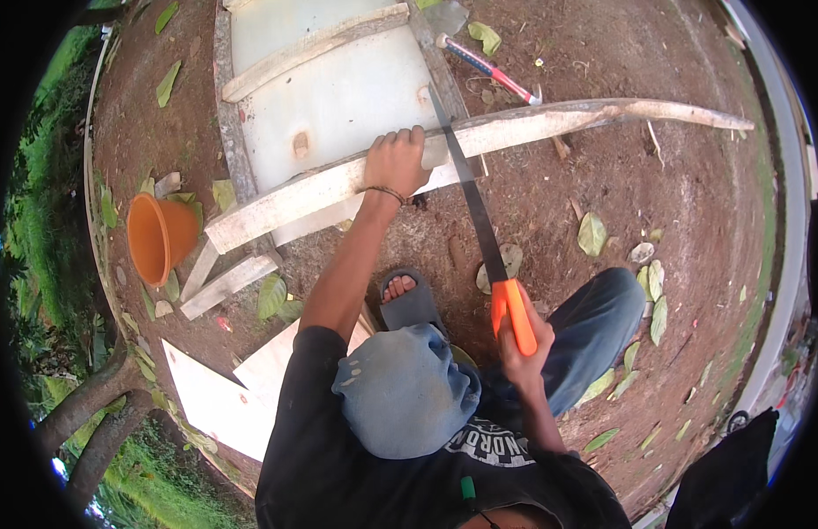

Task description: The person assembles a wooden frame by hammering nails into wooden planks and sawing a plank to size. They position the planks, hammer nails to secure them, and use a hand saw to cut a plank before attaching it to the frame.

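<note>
Across the plank (515,130), left fingers (398,139) gripping it, right fingers (506,339), partly hidden, gripping saw (481,220)

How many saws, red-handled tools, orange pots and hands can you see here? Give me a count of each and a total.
Saws: 1, the orange-handled saw
Red-handled tools: 1, the red-and-dark tool lying on the ground
Orange pots: 1, the orange pot
Hands: 2, the left hand on a plank and the right hand on the saw
Total: 5
</note>
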`<move>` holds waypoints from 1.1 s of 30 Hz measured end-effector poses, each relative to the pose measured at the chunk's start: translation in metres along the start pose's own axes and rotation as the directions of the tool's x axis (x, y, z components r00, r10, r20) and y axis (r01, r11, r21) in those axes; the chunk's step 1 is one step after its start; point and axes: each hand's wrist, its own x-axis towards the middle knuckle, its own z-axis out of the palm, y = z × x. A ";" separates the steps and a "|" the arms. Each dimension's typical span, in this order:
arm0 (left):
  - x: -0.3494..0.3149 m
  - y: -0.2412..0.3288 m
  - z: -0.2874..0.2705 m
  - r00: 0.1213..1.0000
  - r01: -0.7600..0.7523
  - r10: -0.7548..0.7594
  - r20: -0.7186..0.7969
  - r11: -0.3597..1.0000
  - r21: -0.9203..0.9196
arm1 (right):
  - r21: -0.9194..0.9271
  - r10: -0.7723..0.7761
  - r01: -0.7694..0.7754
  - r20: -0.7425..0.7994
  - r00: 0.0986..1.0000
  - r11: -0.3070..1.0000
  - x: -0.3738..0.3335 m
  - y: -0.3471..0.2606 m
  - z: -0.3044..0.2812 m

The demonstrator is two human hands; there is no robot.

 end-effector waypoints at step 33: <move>0.017 -0.005 -0.010 0.990 -0.002 -0.003 0.141 0.999 0.036 | 0.104 -0.107 0.114 -0.075 0.991 0.988 0.116 0.000 0.053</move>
